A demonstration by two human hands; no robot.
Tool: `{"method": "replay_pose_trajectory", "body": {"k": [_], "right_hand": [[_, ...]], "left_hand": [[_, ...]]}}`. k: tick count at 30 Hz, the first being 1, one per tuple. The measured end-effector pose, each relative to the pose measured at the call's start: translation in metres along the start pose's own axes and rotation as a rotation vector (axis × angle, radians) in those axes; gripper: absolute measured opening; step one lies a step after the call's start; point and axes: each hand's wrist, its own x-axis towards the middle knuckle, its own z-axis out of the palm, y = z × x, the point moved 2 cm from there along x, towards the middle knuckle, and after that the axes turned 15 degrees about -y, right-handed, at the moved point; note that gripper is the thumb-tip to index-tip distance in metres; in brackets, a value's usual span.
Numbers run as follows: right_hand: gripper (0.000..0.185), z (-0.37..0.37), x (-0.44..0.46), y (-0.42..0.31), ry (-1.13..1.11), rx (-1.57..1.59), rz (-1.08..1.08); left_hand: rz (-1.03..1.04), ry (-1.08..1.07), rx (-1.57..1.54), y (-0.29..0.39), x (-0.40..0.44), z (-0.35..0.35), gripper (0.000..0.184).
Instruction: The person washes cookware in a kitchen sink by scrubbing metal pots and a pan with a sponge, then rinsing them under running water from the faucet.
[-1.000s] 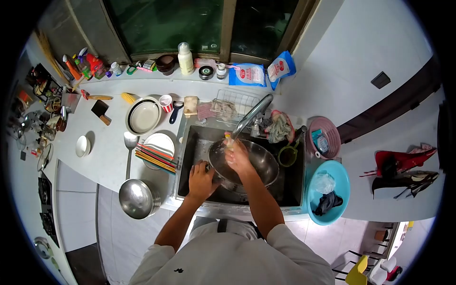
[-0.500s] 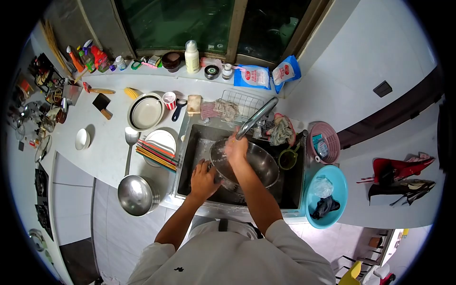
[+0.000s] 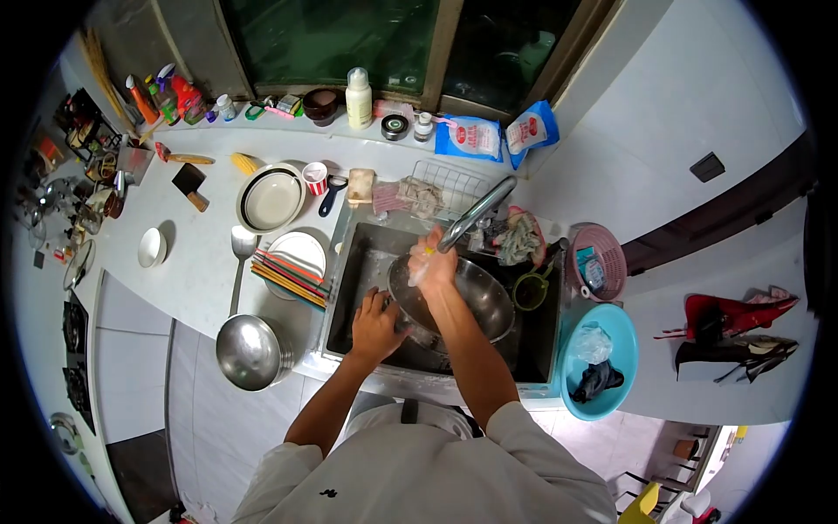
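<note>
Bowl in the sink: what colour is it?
The bowl is silver-grey; the head view shows it best.

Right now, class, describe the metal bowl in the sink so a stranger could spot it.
Below the window, find the sink with its curved tap. In it lies a wide, round metal bowl, the left hand at its left side. The green dipper beside it is smaller; the metal pot stands outside the sink.

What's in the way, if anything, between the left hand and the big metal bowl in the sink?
Nothing visible: the left hand is right beside the metal bowl, though I can't tell if they touch.
</note>
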Motion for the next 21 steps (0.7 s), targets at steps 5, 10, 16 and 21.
{"method": "replay_pose_trajectory", "body": {"k": [5,10,16,21], "right_hand": [[0.042,-0.003,-0.003,-0.003,0.100,-0.175,0.072],[0.030,-0.091,-0.019,-0.014,0.408,-0.314,0.104],[0.018,-0.181,-0.023,-0.024,0.503,-0.464,0.255],[0.029,-0.107,0.014,-0.064,0.241,-0.318,0.129]], "left_hand": [[-0.001,-0.016,0.008,-0.002,0.001,0.002,0.051],[0.016,-0.005,-0.052,-0.002,0.002,0.003,0.050],[-0.001,0.007,-0.122,-0.001,0.004,0.003,0.048],[-0.002,0.204,-0.211,-0.021,0.008,0.041,0.053]]}}
